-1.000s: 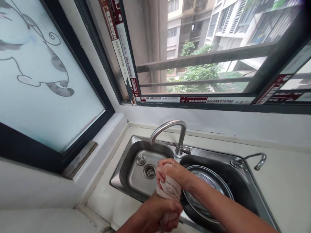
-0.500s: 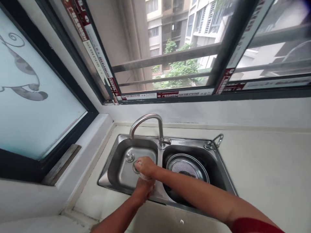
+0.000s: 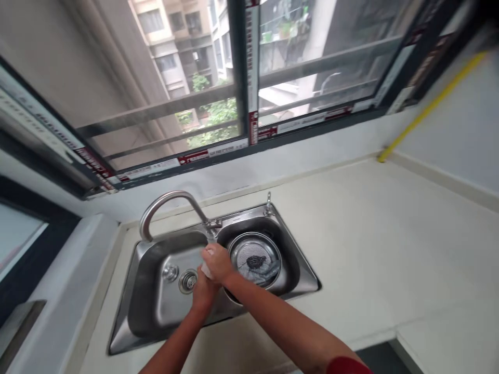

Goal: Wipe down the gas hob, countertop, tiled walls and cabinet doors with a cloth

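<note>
Over the divider of the double steel sink (image 3: 130,306), my two hands are closed together around a small, whitish, crumpled cloth (image 3: 206,270). My right hand (image 3: 219,264) grips its upper end, and my left hand (image 3: 203,291) wraps it just below. Most of the cloth is hidden by the fingers. To the left of my hands lie the open drain (image 3: 188,281) and a loose metal strainer plug (image 3: 170,272). In the right basin, beside my right hand, sits a round steel strainer bowl (image 3: 252,251) holding a dark scrubber (image 3: 256,261) and a greyish cloth (image 3: 265,271).
A curved faucet (image 3: 171,195) arches over the left basin, its spout swung left. A small metal fitting (image 3: 268,203) stands at the sink's back right corner. Pale countertop (image 3: 351,234) extends right to a yellow pipe (image 3: 429,106). The window (image 3: 249,78) is behind.
My view has turned to the right, so the sink appears further left. My hands, still on the whitish cloth, have moved up and back toward the faucet base, over the divider.
</note>
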Action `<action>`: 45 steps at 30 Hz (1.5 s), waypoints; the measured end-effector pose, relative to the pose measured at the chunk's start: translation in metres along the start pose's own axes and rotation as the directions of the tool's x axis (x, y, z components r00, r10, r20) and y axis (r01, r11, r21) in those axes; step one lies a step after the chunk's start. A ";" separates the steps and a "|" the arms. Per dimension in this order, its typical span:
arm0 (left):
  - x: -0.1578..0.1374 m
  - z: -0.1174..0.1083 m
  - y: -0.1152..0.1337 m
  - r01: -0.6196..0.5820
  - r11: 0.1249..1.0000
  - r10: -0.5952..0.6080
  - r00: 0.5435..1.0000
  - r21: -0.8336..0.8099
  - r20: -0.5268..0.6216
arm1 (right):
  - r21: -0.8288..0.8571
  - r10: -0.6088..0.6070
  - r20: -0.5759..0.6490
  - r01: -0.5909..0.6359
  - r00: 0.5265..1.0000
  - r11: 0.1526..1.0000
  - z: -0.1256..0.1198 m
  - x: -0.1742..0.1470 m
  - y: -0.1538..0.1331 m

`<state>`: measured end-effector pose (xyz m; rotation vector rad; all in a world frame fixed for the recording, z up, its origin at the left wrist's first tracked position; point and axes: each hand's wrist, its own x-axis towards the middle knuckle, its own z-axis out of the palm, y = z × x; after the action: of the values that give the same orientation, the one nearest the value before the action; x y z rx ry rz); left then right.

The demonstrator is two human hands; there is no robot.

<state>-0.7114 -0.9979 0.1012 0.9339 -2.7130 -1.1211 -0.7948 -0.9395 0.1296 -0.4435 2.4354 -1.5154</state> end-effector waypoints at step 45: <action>-0.342 0.102 0.179 0.162 0.905 0.422 -0.229 -0.393 0.877 | 0.611 0.524 -0.584 -0.089 0.619 0.786 -0.236 -0.576 0.106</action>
<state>-0.5522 -0.6452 0.2014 -1.0863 -2.6936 -3.2384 -0.3594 -0.4837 0.1604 0.8630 2.1651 -2.3811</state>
